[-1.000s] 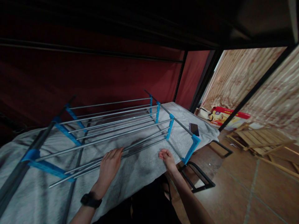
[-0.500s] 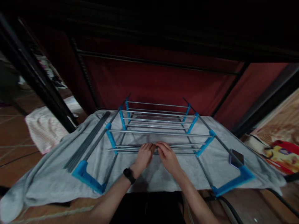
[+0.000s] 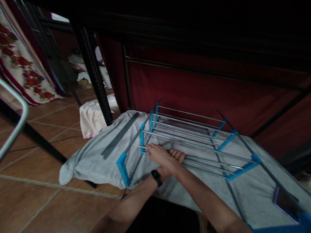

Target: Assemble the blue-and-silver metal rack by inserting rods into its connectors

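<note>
A half-built rack of metal rods and blue plastic brackets [image 3: 142, 139] lies on a grey blanket. My forearms cross, the right over the left. My left hand [image 3: 178, 155], below a dark wristwatch [image 3: 156, 178], is closed around the near rods, partly hidden by my right wrist. My right hand [image 3: 157, 154] is closed on a metal rod [image 3: 211, 161] near its left end, beside the near-left bracket. The rod's left tip pokes out past that bracket, and its right tip lies short of the near-right blue bracket [image 3: 243, 167].
Several loose grey rods [image 3: 120, 136] lie left of the rack on the grey blanket [image 3: 102, 171]. A phone [image 3: 286, 204] rests at the right. Dark metal posts [image 3: 93, 74] and a red panel [image 3: 194, 87] stand behind. A curved metal tube [image 3: 23, 113] shows at far left.
My view has turned left. My right hand has crossed over my left to the rod's left end, while my left hand stays near the rods' middle. The rod appears shifted left-to-right.
</note>
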A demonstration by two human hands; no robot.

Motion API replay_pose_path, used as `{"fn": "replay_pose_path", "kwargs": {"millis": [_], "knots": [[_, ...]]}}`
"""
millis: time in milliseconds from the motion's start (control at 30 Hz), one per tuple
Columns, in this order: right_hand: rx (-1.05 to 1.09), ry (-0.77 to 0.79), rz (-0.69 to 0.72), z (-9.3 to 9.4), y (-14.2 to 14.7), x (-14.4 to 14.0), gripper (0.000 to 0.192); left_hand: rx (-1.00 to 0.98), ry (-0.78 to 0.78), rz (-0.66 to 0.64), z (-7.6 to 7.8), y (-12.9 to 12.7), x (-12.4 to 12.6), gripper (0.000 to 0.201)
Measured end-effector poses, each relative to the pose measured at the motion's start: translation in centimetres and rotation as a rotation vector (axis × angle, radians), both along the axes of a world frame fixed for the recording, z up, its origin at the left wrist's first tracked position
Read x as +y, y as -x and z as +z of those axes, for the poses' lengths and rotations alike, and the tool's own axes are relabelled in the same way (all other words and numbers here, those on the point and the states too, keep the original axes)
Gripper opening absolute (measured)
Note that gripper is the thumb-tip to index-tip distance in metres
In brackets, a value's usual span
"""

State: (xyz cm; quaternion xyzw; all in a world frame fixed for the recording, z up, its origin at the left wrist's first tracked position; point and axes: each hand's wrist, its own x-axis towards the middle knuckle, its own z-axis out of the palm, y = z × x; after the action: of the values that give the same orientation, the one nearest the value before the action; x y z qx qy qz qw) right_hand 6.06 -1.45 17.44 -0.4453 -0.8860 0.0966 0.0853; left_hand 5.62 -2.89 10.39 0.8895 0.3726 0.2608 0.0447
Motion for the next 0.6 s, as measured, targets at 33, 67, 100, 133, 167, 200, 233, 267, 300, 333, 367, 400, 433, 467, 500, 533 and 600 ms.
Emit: {"fn": "replay_pose_path", "kwargs": {"millis": [33, 67, 100, 133, 167, 200, 233, 267, 300, 333, 367, 400, 433, 467, 500, 533, 600], "knots": [[-0.03, 0.022, 0.016, 0.1, 0.2, 0.4, 0.042, 0.012, 0.0, -0.012, 0.2, 0.0, 0.0, 0.044], [-0.061, 0.04, 0.021, 0.3, 0.4, 0.7, 0.046, 0.017, -0.006, -0.026, 0.3, -0.1, 0.0, 0.046], [-0.09, 0.053, 0.018, 0.4, 0.5, 1.0, 0.05, 0.015, -0.018, -0.044, 0.3, -0.1, 0.0, 0.049], [-0.113, 0.059, 0.012, 0.5, 0.5, 1.2, 0.053, 0.007, -0.032, -0.061, 0.2, -0.1, -0.2, 0.053], [-0.129, 0.059, 0.011, 0.6, 0.5, 1.3, 0.055, -0.006, -0.042, -0.071, 0.0, -0.1, -0.5, 0.055], [-0.135, 0.055, 0.014, 0.7, 0.5, 1.5, 0.055, -0.024, -0.042, -0.067, -0.2, 0.1, -1.0, 0.056], [-0.133, 0.048, 0.015, 0.7, 0.6, 1.6, 0.054, -0.043, -0.03, -0.058, -0.6, 0.5, -1.7, 0.056], [-0.125, 0.042, 0.016, 0.7, 0.6, 1.8, 0.052, -0.062, -0.01, -0.046, -1.1, 1.1, -2.6, 0.056], [-0.115, 0.038, 0.013, 0.7, 0.7, 1.9, 0.05, -0.078, 0.016, -0.033, -1.6, 1.9, -3.7, 0.055], [-0.105, 0.036, 0.007, 0.7, 0.7, 2.1, 0.049, -0.086, 0.03, -0.059, -2.3, 3.1, -5.0, 0.053], [-0.1, 0.036, -0.003, 0.8, 0.8, 2.2, 0.048, -0.102, 0.03, -0.063, -2.9, 4.5, -6.4, 0.051], [-0.098, 0.04, -0.01, 0.8, 0.9, 2.4, 0.049, -0.1, 0.033, -0.09, -3.6, 6.3, -7.8, 0.051], [-0.097, 0.045, -0.013, 0.9, 0.9, 2.5, 0.049, -0.097, 0.071, -0.101, -4.3, 8.2, -9.1, 0.051], [-0.094, 0.049, -0.013, 1.0, 0.9, 2.6, 0.048, -0.115, 0.122, -0.098, -4.9, 10.3, -10.3, 0.049], [-0.089, 0.056, -0.009, 1.1, 1.0, 2.7, 0.048, -0.142, 0.168, -0.074, -5.5, 12.6, -11.3, 0.046], [-0.086, 0.067, -0.004, 1.1, 1.0, 2.8, 0.048, -0.183, 0.193, -0.005, -5.8, 14.8, -12.2, 0.041], [-0.08, 0.09, 0.003, 1.2, 0.9, 2.9, 0.048, -0.328, 0.219, 0.195, -6.0, 18.9, -13.2, 0.029]]}}
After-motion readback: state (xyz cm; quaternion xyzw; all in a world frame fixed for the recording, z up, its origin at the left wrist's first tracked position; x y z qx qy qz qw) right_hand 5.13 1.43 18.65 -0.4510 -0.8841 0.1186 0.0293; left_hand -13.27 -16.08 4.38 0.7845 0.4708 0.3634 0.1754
